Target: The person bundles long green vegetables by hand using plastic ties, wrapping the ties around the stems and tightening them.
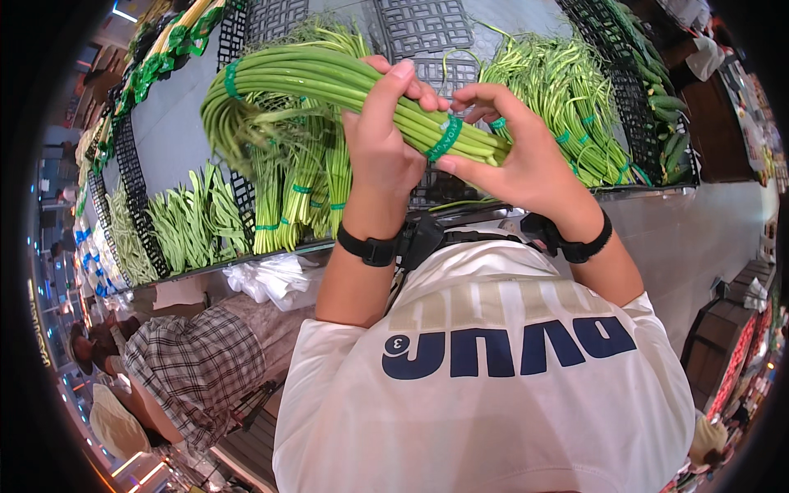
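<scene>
A thick bunch of garlic scapes [304,76] is held up over the produce display. Its long green stems curve down at the left, and their cut ends point right. My left hand [382,135] is wrapped around the middle of the bunch, thumb on top. My right hand [526,152] pinches the cut-end side, thumb below and fingers above, close to a green tape band [445,138]. A second green band [231,79] circles the bent part. Below the bunch, more banded bundles [300,193] lie on the display.
Loose banded scapes [567,107] are heaped to the right, with cucumbers [670,123] beyond a black plastic divider [612,62]. Flat green beans [197,215] lie at the left. White plastic bags [275,278] hang at the front edge. A person in a plaid shirt [197,361] stands at lower left.
</scene>
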A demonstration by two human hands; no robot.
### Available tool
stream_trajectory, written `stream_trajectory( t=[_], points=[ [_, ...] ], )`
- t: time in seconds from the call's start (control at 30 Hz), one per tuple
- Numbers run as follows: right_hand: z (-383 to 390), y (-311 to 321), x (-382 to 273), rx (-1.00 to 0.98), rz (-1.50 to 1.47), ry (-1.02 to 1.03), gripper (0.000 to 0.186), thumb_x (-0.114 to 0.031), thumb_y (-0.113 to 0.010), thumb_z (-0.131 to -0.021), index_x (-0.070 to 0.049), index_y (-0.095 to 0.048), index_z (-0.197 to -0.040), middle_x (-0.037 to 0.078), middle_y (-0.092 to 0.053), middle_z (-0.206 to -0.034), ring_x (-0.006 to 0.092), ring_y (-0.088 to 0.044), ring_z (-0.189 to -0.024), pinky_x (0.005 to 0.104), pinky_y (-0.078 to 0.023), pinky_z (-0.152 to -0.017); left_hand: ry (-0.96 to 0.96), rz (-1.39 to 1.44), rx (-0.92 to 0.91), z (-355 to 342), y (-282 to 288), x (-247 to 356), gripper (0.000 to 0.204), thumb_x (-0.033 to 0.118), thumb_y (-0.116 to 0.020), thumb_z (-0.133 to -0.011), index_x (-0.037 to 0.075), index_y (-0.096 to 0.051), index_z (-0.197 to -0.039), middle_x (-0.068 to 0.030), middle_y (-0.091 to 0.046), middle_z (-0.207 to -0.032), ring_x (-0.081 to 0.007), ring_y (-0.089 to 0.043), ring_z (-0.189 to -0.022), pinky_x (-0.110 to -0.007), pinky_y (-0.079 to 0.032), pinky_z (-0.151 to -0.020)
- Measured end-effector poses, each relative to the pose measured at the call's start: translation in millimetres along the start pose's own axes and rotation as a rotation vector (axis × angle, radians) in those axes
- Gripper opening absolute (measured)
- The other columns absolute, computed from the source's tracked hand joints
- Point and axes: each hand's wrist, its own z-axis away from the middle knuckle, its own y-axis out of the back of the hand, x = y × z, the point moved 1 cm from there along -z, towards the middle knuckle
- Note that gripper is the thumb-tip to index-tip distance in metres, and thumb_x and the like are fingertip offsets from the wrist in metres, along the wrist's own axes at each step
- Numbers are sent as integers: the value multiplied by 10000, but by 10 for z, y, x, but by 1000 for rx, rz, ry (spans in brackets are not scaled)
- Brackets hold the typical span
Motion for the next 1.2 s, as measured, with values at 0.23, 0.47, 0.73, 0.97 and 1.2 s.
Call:
stream_trajectory(
  t=[0.23,0.47,0.73,0.97,1.2],
  points=[
    [86,381,2,-38,-4,43,286,-115,-781,-882,-1,-713,-1135,135,-711,-1029,266,-685,-970,358,-539,-879,38,65,-12,-106,-207,-131,159,76,-657,-950,96,-514,-1016,-47,-537,-785,-185,-593,-716,-406,-555,-704],
    [51,855,12,28,361,324,291,-120,-842,-754,-70,-719,-1013,81,-650,-994,303,-613,-941,407,-496,-813,-1,-151,170,-248,-548,-594,180,84,-707,-930,69,-529,-950,-66,-585,-789,-189,-624,-693,-367,-562,-644],
    [123,1159,424,140,656,548,266,-121,-831,-740,-57,-720,-973,52,-677,-944,268,-647,-872,393,-511,-746,-53,-117,252,-373,-839,-1175,226,78,-748,-914,66,-524,-940,-74,-596,-780,-206,-631,-675,-358,-544,-620],
    [127,1277,723,255,640,580,211,-74,-814,-764,-50,-729,-955,59,-695,-956,279,-670,-883,391,-529,-746,-72,-118,251,-543,-908,-1386,232,70,-744,-917,73,-512,-925,-67,-590,-802,-197,-623,-679,-355,-550,-629],
    [-313,1635,848,246,206,21,119,-125,-737,-928,-15,-717,-970,32,-701,-846,146,-624,-782,297,-480,-717,73,16,60,-575,-800,-1268,156,76,-652,-943,110,-506,-985,-40,-544,-783,-190,-598,-736,-389,-542,-733]
  ],
)
